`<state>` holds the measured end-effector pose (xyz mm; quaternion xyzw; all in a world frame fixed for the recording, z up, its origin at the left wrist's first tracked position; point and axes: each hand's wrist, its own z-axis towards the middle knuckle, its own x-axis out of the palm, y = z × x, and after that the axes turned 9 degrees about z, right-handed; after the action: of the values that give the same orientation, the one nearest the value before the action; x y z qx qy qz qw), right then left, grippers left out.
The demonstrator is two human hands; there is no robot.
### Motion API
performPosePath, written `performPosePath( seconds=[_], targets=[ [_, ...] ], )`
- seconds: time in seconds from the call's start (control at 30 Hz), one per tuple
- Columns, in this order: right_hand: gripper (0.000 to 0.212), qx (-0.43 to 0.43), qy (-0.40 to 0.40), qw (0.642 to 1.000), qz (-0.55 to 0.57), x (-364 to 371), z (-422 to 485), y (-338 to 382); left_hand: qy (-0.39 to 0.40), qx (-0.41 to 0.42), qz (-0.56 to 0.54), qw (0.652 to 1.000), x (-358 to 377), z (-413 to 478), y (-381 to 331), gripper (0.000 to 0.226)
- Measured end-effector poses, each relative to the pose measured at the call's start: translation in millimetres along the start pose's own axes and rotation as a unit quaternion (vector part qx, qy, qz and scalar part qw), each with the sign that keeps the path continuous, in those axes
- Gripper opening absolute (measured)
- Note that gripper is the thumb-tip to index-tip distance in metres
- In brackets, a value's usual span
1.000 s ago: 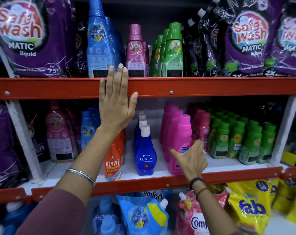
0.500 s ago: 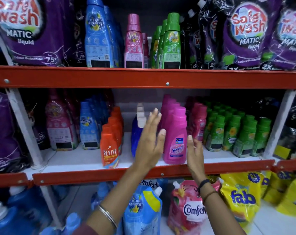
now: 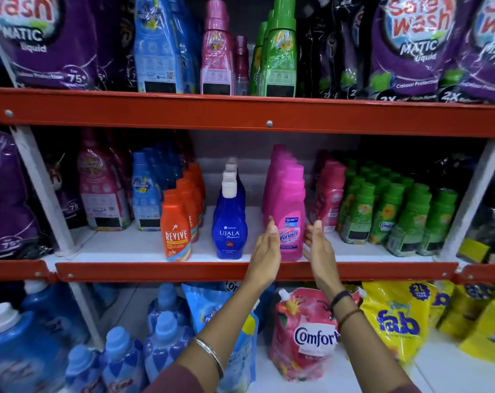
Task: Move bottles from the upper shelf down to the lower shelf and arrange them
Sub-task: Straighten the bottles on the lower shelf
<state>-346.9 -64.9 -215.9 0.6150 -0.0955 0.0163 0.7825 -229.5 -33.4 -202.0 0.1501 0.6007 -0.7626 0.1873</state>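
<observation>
Nearest me: two bare forearms reach up from 6 o'clock toward the lower shelf [image 3: 240, 272]. Left hand [image 3: 264, 248] sits flat against the left flank of the front pink Vanish bottle [image 3: 290, 222]; right hand [image 3: 315, 245] is just beside its right flank. Can't tell if the right one actually touches. Fingers on both are straight and held together, palms facing in, not wrapped, so nothing's pinched; more a squaring-up nudge than a lift, I'd say.

The Vanish bottle stands upright at the shelf's front lip, approx. centre of the bay, w/ a row of the same pink bottles lined up behind it. At its 9 o'clock: a blue Ujala bottle [image 3: 229, 219], then an orange Revive bottle [image 3: 176, 225], each fronting its own row. At 3 o'clock: smaller pink bottles, then green bottles [image 3: 382, 214].

Handling, by the look of it: rigid moulded plastic, prob. full of liquid, so fairly heavy and bottom-weighted. Glossy label wrap, likely a bit slick. Won't crush, but could tip backward into its row if shoved high. Best hold: around the waist just above the label, or palms low on both flanks as now.

Further up, at 12 o'clock, the upper shelf [image 3: 269, 114] carries tall blue, pink and green bottles [image 3: 280, 52] between purple pouches; those remain to bring down.
</observation>
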Motion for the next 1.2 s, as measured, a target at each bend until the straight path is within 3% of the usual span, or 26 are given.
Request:
performPosePath(
  seconds=[0.07,0.17,0.23,0.37,0.5,0.6,0.7,0.77,0.87,0.93,1.03,1.2],
  targets=[
    [0.100,-0.003,0.016,1.000,0.008,-1,0,2,-0.006,-0.002,-0.015,1.000,0,1,1,0.058],
    [0.059,-0.005,0.036,0.999,0.018,-3,-1,5,-0.014,-0.002,-0.033,0.999,-2,4,1,0.072],
    [0.048,-0.011,0.044,0.999,0.016,-4,-1,5,-0.017,-0.003,-0.035,0.999,-3,6,2,0.074],
    [0.045,-0.022,0.049,0.999,0.010,-4,-2,7,-0.025,-0.002,-0.041,0.999,-2,8,5,0.069],
    [0.067,-0.022,0.055,0.998,0.005,-5,-3,7,-0.025,-0.001,-0.031,0.999,-3,11,10,0.071],
    [0.047,-0.078,-0.011,0.997,-0.026,4,-13,9,-0.033,0.021,-0.032,0.999,-6,6,12,0.069],
    [0.043,-0.205,-0.102,0.973,-0.012,25,-32,4,-0.129,0.102,-0.049,0.985,-12,-14,9,0.051],
    [0.046,-0.238,-0.057,0.970,0.005,45,-40,-6,-0.210,0.140,-0.074,0.965,-21,-24,13,0.046],
    [0.052,-0.182,0.032,0.983,0.012,78,-47,-13,-0.271,0.111,-0.081,0.953,-41,-23,28,0.045],
    [0.062,-0.115,0.049,0.992,0.006,97,-44,-20,-0.262,0.060,-0.057,0.961,-54,-19,38,0.044],
    [0.094,-0.030,0.033,0.998,0.054,113,-38,-22,-0.211,0.007,-0.047,0.976,-64,-13,46,0.052],
    [0.061,-0.025,0.030,0.996,0.079,120,-34,-16,-0.172,0.010,-0.067,0.983,-75,-8,50,0.063]
  ],
)
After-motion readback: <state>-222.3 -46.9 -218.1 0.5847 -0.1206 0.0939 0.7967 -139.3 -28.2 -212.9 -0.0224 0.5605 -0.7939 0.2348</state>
